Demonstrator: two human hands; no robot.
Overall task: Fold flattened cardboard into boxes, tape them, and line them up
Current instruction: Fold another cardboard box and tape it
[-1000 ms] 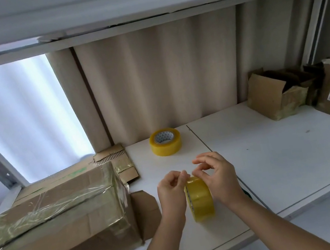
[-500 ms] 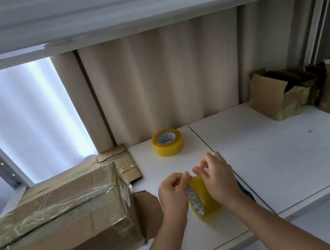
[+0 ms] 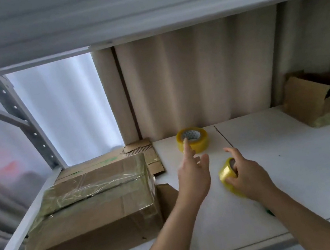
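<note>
My right hand (image 3: 245, 174) grips a yellow tape roll (image 3: 227, 174) just above the white shelf (image 3: 301, 178). My left hand (image 3: 193, 170) is stretched forward with its fingers apart, empty, its fingertips at the near edge of a second yellow tape roll (image 3: 193, 139) lying flat by the back wall. A taped cardboard box (image 3: 90, 206) lies on the shelf at the left, with flattened cardboard (image 3: 142, 153) behind it.
An open cardboard box (image 3: 309, 99) stands at the back right corner. A beige corrugated wall closes the back, and another shelf board hangs low overhead. A metal upright (image 3: 27, 127) marks the left end. A small green object (image 3: 270, 212) peeks out under my right forearm.
My left hand let go of the held tape roll and reached forward to the far roll. My right hand kept the roll and shifted right. The view swung left.
</note>
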